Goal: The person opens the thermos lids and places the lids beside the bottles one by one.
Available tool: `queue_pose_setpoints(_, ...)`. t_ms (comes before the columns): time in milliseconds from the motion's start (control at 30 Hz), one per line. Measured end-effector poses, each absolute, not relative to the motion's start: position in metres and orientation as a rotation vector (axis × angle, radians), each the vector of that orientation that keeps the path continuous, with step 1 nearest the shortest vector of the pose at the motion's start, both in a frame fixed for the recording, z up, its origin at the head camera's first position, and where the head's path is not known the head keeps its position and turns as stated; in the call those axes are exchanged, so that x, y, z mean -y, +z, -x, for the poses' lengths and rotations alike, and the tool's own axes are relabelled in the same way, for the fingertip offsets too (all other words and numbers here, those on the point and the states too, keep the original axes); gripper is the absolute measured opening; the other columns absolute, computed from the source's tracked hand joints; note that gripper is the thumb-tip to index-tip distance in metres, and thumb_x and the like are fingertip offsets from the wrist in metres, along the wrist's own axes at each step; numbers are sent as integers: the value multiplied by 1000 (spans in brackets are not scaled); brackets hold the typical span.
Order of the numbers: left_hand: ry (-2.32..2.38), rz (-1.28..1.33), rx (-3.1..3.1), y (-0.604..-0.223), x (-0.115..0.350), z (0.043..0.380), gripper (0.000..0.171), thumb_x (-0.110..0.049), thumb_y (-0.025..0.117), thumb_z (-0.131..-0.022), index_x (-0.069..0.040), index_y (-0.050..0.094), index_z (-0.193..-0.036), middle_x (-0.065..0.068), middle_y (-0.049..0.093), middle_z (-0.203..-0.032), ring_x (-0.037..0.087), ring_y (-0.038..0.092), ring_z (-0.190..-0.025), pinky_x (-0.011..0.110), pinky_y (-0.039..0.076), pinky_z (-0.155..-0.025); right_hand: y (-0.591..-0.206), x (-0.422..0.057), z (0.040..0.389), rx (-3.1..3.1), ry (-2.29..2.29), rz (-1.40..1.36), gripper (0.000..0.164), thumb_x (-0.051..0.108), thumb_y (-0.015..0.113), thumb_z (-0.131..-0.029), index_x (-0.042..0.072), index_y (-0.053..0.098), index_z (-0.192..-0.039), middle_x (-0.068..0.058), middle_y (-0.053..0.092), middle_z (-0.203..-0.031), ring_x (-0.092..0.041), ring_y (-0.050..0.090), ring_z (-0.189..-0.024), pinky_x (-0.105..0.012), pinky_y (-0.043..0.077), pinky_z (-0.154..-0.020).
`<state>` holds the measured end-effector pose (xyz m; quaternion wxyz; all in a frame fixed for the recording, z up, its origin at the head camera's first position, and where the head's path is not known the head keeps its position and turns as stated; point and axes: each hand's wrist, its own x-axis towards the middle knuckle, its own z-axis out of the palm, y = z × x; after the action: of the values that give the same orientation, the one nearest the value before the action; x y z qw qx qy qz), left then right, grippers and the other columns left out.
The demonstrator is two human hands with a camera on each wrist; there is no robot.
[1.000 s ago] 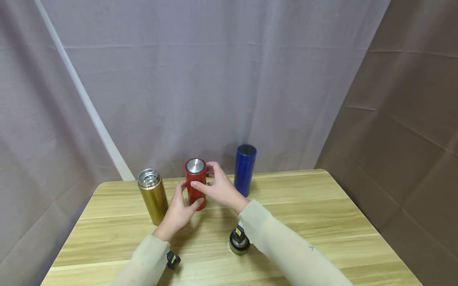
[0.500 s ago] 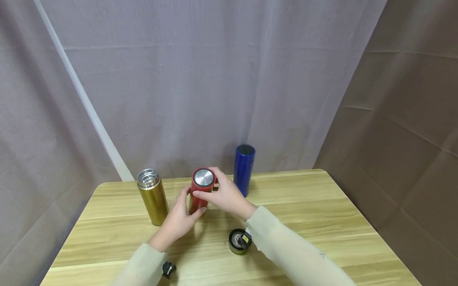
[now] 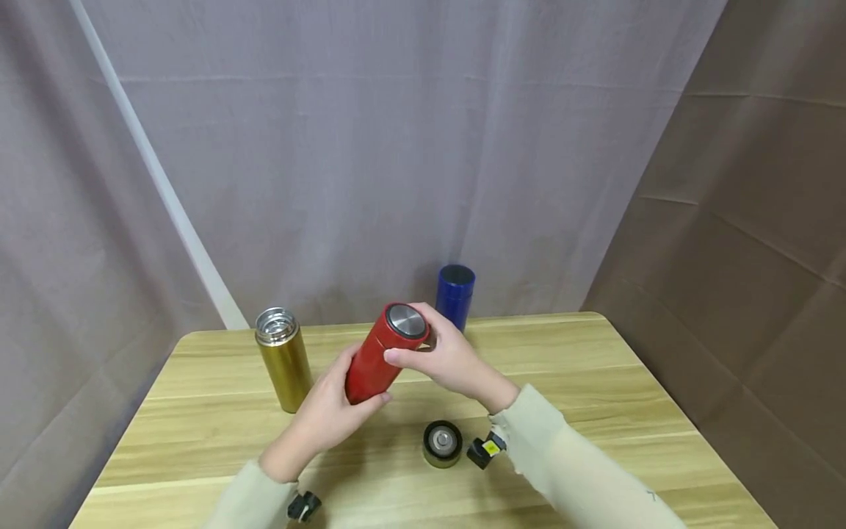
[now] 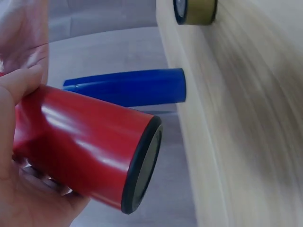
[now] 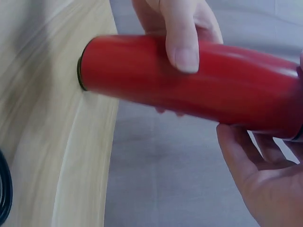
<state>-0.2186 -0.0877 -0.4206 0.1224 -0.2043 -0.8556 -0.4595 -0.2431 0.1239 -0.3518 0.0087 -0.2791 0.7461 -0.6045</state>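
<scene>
A red thermos [image 3: 373, 364] with a silver disc on its top is held between both hands, tilted with its top to the right. My left hand [image 3: 325, 414] grips its lower body, the thumb in front. Up near the cap, my right hand [image 3: 459, 358] holds the top end between thumb and fingers. The left wrist view shows the black-edged base of the red thermos [image 4: 85, 146] raised off the table. In the right wrist view, the left hand [image 5: 182, 33] wraps the body and the right hand [image 5: 265, 184] is at the other end.
To the left stands an uncapped gold thermos [image 3: 286, 367], its steel mouth exposed. A blue thermos [image 3: 454, 297] stands behind the right hand. A gold and black lid [image 3: 442, 444] lies on the wooden table [image 3: 595, 397] near the right sleeve. Grey curtains hang behind.
The red thermos, upright a second ago, has been lifted and tilted, its top swinging to the right. Both hands have moved with it, and the right forearm has shifted right, uncovering the gold lid.
</scene>
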Motion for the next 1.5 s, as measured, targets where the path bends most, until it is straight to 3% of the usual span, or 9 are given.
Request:
queue_pose_setpoints(133,-1304,617,2512,-415,88,212,69,-37,84,-73,-29,48,-132,-13,59,-109,8,58,-92,35,51,-79,-350,-134,239,-2270,-1877,873,51,3,74,-82,10,51,-127,-9,64,-113,-25,63,-100,-42,55,-82)
queue_pose_setpoints(267,-1221,623,2534,-414,90,205,69,-39,85,-71,-28,51,-131,-14,59,-111,6,58,-92,34,50,-79,-355,-146,236,-2302,-1812,839,48,10,75,-84,10,50,-125,-8,65,-109,-25,64,-97,-40,55,-79)
queue_pose_setpoints(433,-929,599,2525,-414,94,200,72,-42,84,-69,-24,53,-131,-8,61,-110,10,58,-89,35,50,-74,-365,-159,235,-2362,-1747,765,49,18,75,-85,8,48,-125,-10,63,-113,-25,63,-101,-38,53,-84)
queue_pose_setpoints(633,-627,612,2446,-417,97,204,70,-32,83,-66,-18,55,-129,1,59,-107,21,58,-90,40,49,-78,-373,-165,238,-2412,-1671,693,49,24,68,-91,4,45,-129,-15,60,-113,-23,64,-97,-36,52,-85)
queue_pose_setpoints(867,-516,606,2360,-424,98,210,72,-21,83,-61,-13,55,-127,8,57,-107,27,56,-95,44,44,-84,-387,-160,241,-2312,-1731,611,47,23,68,-91,1,47,-126,-19,60,-113,-26,65,-94,-44,55,-79)
queue_pose_setpoints(1033,-499,608,2369,-425,96,210,74,-22,85,-61,-12,54,-127,8,57,-108,28,56,-94,44,45,-84,-390,-156,239,-2330,-1734,573,46,26,70,-90,0,49,-122,-16,63,-107,-24,66,-90,-39,57,-73)
queue_pose_setpoints(1200,-506,626,2375,-427,96,209,72,-25,85,-62,-13,55,-126,5,59,-105,27,59,-92,43,47,-85,-392,-156,239,-2351,-1731,574,46,26,71,-89,1,50,-121,-14,64,-103,-24,66,-86,-44,57,-72)
queue_pose_setpoints(1367,-499,634,2377,-428,96,208,67,-29,84,-62,-15,58,-122,2,60,-99,24,61,-86,41,50,-80,-394,-157,239,-2354,-1736,598,44,25,73,-87,3,52,-119,-13,65,-100,-24,65,-85,-39,57,-71)
queue_pose_setpoints(1500,-511,637,2381,-429,96,208,67,-30,84,-61,-15,59,-121,1,60,-98,22,61,-85,40,53,-75,-395,-156,237,-2365,-1749,619,43,24,74,-86,3,52,-117,-13,65,-96,-23,64,-82,-41,57,-70)
